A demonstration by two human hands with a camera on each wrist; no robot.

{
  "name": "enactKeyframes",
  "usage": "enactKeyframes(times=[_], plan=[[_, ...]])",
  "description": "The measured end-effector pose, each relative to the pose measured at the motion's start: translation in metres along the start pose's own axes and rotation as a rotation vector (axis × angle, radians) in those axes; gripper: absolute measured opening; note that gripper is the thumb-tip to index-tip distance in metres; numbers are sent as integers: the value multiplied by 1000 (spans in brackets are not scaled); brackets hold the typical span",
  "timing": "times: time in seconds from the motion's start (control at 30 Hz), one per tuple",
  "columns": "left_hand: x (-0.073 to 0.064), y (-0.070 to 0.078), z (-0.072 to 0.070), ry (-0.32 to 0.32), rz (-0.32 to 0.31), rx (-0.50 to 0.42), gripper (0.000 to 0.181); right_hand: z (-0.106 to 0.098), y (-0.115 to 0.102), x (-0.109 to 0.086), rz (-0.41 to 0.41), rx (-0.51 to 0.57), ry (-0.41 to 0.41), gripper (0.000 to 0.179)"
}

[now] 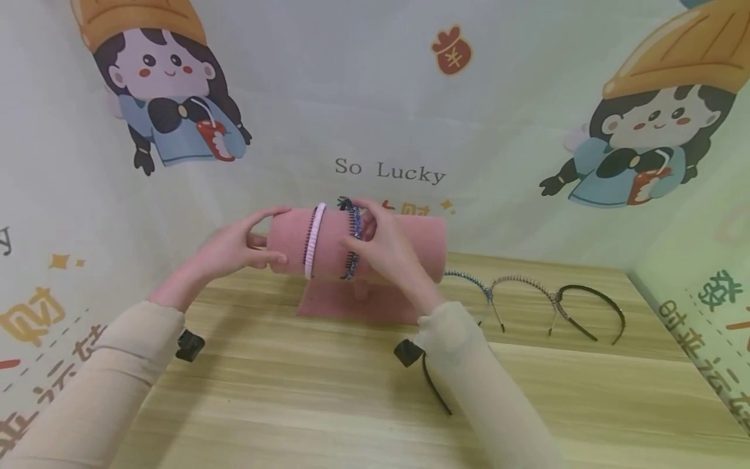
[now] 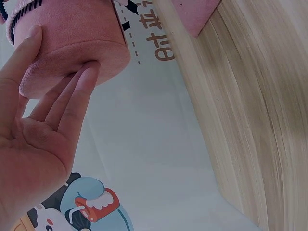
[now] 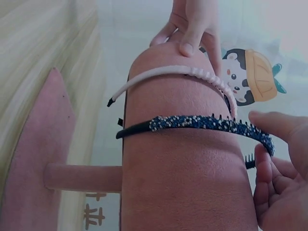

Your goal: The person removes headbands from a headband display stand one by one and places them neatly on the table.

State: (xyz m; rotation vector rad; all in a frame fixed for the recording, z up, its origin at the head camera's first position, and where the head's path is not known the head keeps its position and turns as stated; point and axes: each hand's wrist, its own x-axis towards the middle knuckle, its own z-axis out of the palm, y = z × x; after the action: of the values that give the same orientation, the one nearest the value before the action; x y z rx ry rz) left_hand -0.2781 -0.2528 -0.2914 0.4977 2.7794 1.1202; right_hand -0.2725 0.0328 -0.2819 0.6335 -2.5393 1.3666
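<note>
A pink plush headband stand holds a horizontal roll on a post above a flat pink base. My left hand grips the roll's left end, thumb along the curved side and fingers against the end face. Around the roll nearer that hand sits a pale pink pleated headband. My right hand pinches a dark blue glittery headband with comb teeth, which lies across the roll to the right of the pink one. Its tip hangs down the roll's front side.
On the wooden table to the right lie a blue toothed headband, a brownish toothed headband and a black headband. Another dark band shows partly behind my right sleeve. A printed cloth walls the back and sides.
</note>
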Motion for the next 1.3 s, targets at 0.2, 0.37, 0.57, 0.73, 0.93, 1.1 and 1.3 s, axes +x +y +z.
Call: enactKeyframes(times=[0.2,0.37,0.57,0.73,0.93,1.1,1.3], plan=[[-1,0,0,5,-2,-3,88,2,-3,-10,10,-42,108,68],[-1,1,0,1,5,8,89,0,-2,-19,22,-74,127,64],[0,2,0,14,-2,28,88,-6,3,-26,21,-96,135,64],[0,2,1,24,-6,39,87,-10,6,-31,30,-97,159,65],[-1,1,1,25,2,34,87,-12,10,-38,21,-41,222,59],[-2,1,1,12,19,24,88,-13,12,-44,-1,-8,269,54],[-2,2,0,11,19,10,88,-19,12,-49,-35,20,275,52]])
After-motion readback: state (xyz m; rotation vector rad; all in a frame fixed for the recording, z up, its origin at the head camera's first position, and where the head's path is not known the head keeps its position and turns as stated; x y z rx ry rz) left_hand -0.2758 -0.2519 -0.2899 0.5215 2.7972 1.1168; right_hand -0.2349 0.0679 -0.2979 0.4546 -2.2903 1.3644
